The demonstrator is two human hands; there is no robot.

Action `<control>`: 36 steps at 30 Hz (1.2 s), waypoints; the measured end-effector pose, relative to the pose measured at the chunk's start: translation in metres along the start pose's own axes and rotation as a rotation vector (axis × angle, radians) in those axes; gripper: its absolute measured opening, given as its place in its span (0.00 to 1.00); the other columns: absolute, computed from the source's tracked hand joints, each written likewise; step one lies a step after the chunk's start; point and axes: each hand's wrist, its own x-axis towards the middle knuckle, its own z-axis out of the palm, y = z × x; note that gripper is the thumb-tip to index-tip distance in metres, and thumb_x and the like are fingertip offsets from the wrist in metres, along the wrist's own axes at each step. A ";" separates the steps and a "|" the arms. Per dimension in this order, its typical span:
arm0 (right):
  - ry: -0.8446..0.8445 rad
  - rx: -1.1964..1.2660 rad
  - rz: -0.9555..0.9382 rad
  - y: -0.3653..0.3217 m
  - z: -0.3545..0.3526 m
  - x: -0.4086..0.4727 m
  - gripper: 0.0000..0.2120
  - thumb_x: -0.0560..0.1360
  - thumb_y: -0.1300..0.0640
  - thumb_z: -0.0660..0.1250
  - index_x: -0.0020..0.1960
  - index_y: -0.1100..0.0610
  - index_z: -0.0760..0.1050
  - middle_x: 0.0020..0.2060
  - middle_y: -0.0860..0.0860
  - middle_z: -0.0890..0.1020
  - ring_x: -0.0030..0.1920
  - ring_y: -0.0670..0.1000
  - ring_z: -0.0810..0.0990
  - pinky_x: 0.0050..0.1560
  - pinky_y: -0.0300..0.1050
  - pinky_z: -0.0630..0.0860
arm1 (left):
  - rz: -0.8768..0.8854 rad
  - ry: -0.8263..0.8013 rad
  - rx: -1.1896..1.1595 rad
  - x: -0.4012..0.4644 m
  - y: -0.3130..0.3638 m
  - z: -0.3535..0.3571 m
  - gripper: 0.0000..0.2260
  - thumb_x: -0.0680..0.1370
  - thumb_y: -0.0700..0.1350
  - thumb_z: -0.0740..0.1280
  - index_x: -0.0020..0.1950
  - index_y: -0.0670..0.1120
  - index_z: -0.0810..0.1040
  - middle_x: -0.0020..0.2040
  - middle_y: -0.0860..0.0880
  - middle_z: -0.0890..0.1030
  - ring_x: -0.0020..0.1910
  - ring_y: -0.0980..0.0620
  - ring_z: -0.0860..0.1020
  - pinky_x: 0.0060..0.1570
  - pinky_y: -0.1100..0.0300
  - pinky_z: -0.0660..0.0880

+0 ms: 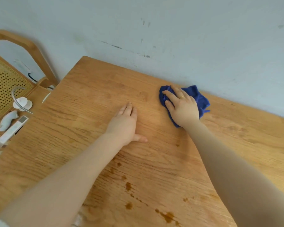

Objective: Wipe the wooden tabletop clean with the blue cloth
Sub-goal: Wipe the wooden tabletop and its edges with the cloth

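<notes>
While the left hand [125, 123] lies flat mid-surface [82, 112], fingers straight, the right hand [181, 106] presses the blue cloth [198, 97] near the far edge; brown stains [166, 216] mark the near edge.

No text, label or number can be read anywhere.

A lived-in home room: a wooden worktop [92, 99] against a scuffed pale wall [187, 30], beside a cane-backed chair [5, 84] holding small white gadgets [10, 130].
</notes>
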 end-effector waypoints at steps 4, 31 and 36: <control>0.012 0.046 -0.224 -0.011 -0.005 -0.054 0.21 0.77 0.46 0.52 0.64 0.49 0.74 0.68 0.53 0.71 0.66 0.59 0.70 0.62 0.57 0.68 | -0.013 -0.001 -0.037 -0.002 0.001 -0.002 0.53 0.67 0.67 0.67 0.77 0.44 0.40 0.77 0.46 0.37 0.76 0.49 0.41 0.73 0.56 0.45; -0.025 -0.004 0.105 -0.080 0.011 0.026 0.19 0.80 0.47 0.52 0.70 0.45 0.65 0.74 0.50 0.60 0.73 0.54 0.57 0.69 0.53 0.56 | -0.056 0.157 0.020 -0.005 -0.047 -0.024 0.54 0.65 0.67 0.69 0.77 0.43 0.43 0.78 0.45 0.41 0.76 0.45 0.45 0.73 0.51 0.52; 0.009 0.004 0.024 -0.096 0.021 0.010 0.19 0.79 0.47 0.53 0.68 0.47 0.68 0.73 0.52 0.63 0.72 0.56 0.61 0.67 0.55 0.60 | -0.039 0.051 -0.006 -0.003 -0.063 -0.011 0.54 0.66 0.67 0.68 0.76 0.40 0.43 0.77 0.45 0.41 0.76 0.47 0.45 0.74 0.54 0.49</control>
